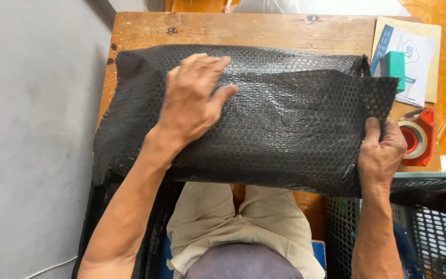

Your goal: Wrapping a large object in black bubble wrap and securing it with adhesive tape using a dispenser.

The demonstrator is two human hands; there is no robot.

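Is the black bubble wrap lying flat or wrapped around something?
Wrapped: the bubble wrap bulges over a bulky shape, with its top layer overlapping on the table.

Your left hand [192,101] presses flat on top of the bundle wrapped in black bubble wrap [285,124] lying across the wooden table [233,28], while your right hand [381,150] pinches the wrap's right edge, just beside the red tape dispenser [420,137] and above the green plastic crate [429,227].
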